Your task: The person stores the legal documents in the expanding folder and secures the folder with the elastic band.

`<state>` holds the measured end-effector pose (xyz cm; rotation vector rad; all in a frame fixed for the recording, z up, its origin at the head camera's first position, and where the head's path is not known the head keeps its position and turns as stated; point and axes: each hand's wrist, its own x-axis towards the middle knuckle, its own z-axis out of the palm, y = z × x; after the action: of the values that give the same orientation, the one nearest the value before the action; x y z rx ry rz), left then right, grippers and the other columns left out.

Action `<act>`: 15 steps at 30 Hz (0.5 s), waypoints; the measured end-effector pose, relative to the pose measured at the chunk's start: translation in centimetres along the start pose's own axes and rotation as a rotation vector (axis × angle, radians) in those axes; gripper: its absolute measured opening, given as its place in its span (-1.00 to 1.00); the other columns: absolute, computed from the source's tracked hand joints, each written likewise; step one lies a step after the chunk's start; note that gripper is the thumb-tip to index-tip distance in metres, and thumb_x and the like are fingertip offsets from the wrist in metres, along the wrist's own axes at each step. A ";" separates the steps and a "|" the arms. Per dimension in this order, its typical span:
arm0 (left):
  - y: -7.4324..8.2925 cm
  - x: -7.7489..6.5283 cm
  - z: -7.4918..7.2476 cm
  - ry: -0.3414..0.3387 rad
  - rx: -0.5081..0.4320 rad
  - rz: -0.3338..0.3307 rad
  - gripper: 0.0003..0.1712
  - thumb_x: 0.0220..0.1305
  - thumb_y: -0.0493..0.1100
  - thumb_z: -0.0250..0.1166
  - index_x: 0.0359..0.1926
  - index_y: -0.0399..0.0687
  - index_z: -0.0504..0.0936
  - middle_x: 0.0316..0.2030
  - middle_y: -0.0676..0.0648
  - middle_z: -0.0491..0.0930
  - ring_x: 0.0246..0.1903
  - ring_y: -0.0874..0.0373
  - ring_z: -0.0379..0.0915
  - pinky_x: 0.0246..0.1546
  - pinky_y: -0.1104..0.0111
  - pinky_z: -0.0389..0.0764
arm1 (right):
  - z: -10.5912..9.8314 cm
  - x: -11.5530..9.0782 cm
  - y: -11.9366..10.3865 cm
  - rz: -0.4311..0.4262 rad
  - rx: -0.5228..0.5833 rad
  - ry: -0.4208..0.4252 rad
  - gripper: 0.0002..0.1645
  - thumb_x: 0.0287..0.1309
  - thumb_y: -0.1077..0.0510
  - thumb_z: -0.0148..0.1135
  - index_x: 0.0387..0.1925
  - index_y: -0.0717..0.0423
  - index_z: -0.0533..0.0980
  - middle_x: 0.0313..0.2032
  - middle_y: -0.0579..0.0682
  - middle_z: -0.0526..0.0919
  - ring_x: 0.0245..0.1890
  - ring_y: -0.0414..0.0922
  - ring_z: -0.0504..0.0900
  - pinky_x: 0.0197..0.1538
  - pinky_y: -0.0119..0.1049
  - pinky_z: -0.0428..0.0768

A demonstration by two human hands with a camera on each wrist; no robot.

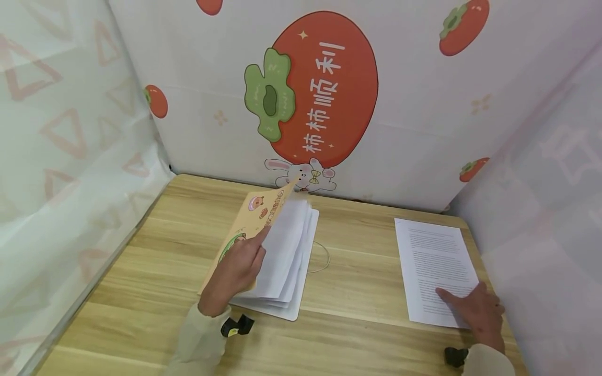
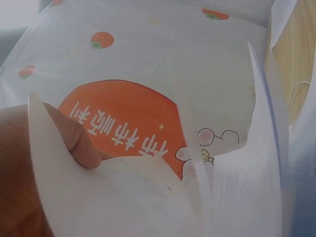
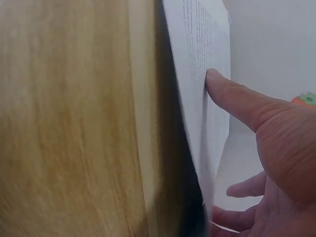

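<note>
A folder with a yellow cartoon cover (image 1: 249,209) stands partly raised at the centre left of the table, with several white sheets (image 1: 282,256) inside. My left hand (image 1: 240,263) holds that cover by its right edge, the thumb (image 2: 85,153) on the inner side and the index finger along the outside. The folder's lower board lies under the sheets, and a thin elastic cord (image 1: 324,259) loops out from its right side. At the right, a printed sheet (image 1: 430,261) lies near the table's edge. My right hand (image 1: 479,310) grips its lower right side, thumb (image 3: 229,94) across the print and fingers at the edge.
The wooden table (image 1: 357,292) meets a white back curtain (image 1: 404,130) printed with persimmons and a rabbit. More white curtains hang close along the left and right sides. A dark wrist camera (image 1: 237,325) shows on the left sleeve, and another (image 1: 455,357) on the right.
</note>
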<state>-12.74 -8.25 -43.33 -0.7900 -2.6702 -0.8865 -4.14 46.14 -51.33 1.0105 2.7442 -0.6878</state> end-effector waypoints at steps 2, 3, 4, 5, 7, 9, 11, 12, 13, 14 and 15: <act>0.0 0.0 0.0 0.000 -0.003 0.002 -0.43 0.40 -0.41 0.00 0.41 -0.42 0.41 -0.73 0.18 0.17 -0.73 0.33 0.00 -0.31 0.18 0.41 | 0.0 0.0 0.0 0.004 0.008 -0.005 0.50 -0.01 -0.40 0.46 0.35 0.67 -0.10 0.01 0.72 0.08 0.04 0.57 0.13 0.07 0.48 0.28; 0.0 -0.1 0.0 0.000 -0.003 0.004 -0.43 0.40 -0.41 0.00 0.41 -0.42 0.41 -0.73 0.18 0.17 -0.73 0.34 0.01 -0.34 0.20 0.40 | 0.0 0.0 0.0 0.006 0.010 -0.006 0.51 -0.02 -0.41 0.46 0.36 0.66 -0.11 0.02 0.72 0.08 0.04 0.57 0.13 0.07 0.48 0.27; 0.0 -0.1 0.0 0.000 -0.004 0.005 -0.43 0.40 -0.42 0.00 0.41 -0.42 0.41 -0.73 0.18 0.18 -0.73 0.34 0.01 -0.36 0.22 0.39 | 0.0 0.0 0.1 0.009 0.015 -0.007 0.51 -0.02 -0.41 0.46 0.37 0.65 -0.11 0.03 0.72 0.08 0.05 0.56 0.13 0.07 0.48 0.27; 0.0 0.0 0.0 0.000 -0.004 0.005 -0.43 0.40 -0.42 0.00 0.41 -0.42 0.41 -0.72 0.18 0.18 -0.73 0.34 0.01 -0.39 0.24 0.38 | 0.0 0.1 0.1 0.013 0.021 -0.009 0.51 -0.01 -0.42 0.46 0.38 0.64 -0.12 0.04 0.72 0.07 0.05 0.56 0.12 0.08 0.48 0.26; 0.0 0.0 -0.1 0.001 -0.011 0.002 -0.43 0.40 -0.42 0.01 0.41 -0.42 0.41 -0.71 0.17 0.19 -0.73 0.34 0.02 -0.50 0.29 0.32 | 0.0 0.1 0.1 0.019 0.029 -0.009 0.51 0.00 -0.43 0.45 0.41 0.60 -0.13 0.07 0.70 0.07 0.07 0.54 0.12 0.10 0.46 0.27; 0.0 0.0 -0.1 0.001 -0.015 -0.001 -0.42 0.39 -0.42 0.01 0.41 -0.42 0.41 -0.71 0.17 0.19 -0.72 0.35 0.02 -0.56 0.33 0.29 | 0.1 0.1 0.2 0.015 0.049 -0.008 0.50 0.01 -0.43 0.44 0.42 0.57 -0.12 0.09 0.68 0.08 0.07 0.52 0.14 0.10 0.43 0.28; 0.0 0.0 -0.1 0.000 -0.019 -0.005 -0.42 0.39 -0.41 0.01 0.41 -0.43 0.40 -0.70 0.17 0.20 -0.72 0.35 0.02 -0.62 0.36 0.27 | 0.0 0.2 0.2 -0.003 0.081 -0.013 0.45 0.04 -0.41 0.45 0.43 0.55 -0.08 0.13 0.64 0.13 0.09 0.49 0.20 0.12 0.40 0.30; 0.1 0.0 -0.1 0.000 -0.020 -0.006 -0.42 0.39 -0.41 0.01 0.41 -0.43 0.40 -0.70 0.17 0.20 -0.73 0.36 0.01 -0.64 0.37 0.26 | 0.0 0.2 0.2 -0.011 0.101 -0.018 0.41 0.05 -0.38 0.45 0.43 0.53 -0.06 0.15 0.62 0.15 0.10 0.48 0.23 0.14 0.38 0.30; 0.1 0.0 -0.2 -0.001 -0.021 -0.008 -0.42 0.39 -0.40 0.01 0.41 -0.43 0.41 -0.70 0.17 0.21 -0.72 0.36 0.01 -0.64 0.38 0.25 | 0.0 0.2 0.3 -0.018 0.131 -0.029 0.38 0.07 -0.35 0.46 0.43 0.53 -0.04 0.18 0.60 0.18 0.11 0.46 0.27 0.15 0.36 0.31; 0.1 0.0 -0.2 -0.001 -0.020 -0.009 -0.43 0.39 -0.40 0.01 0.40 -0.44 0.41 -0.70 0.17 0.21 -0.73 0.36 0.01 -0.65 0.38 0.25 | -0.1 0.2 0.3 -0.021 0.158 -0.039 0.35 0.09 -0.31 0.47 0.43 0.53 -0.02 0.20 0.58 0.21 0.12 0.44 0.30 0.17 0.34 0.31; 0.1 0.0 -0.2 -0.001 -0.020 -0.009 -0.43 0.39 -0.40 0.01 0.40 -0.44 0.41 -0.70 0.17 0.22 -0.72 0.36 0.02 -0.65 0.38 0.26 | -0.1 0.2 0.3 -0.018 0.185 -0.054 0.33 0.10 -0.28 0.47 0.43 0.54 -0.02 0.21 0.57 0.23 0.12 0.43 0.33 0.17 0.33 0.32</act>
<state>-12.62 -8.29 -43.13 -0.7841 -2.6715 -0.9165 -4.07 46.52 -51.39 0.9860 2.6856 -0.9721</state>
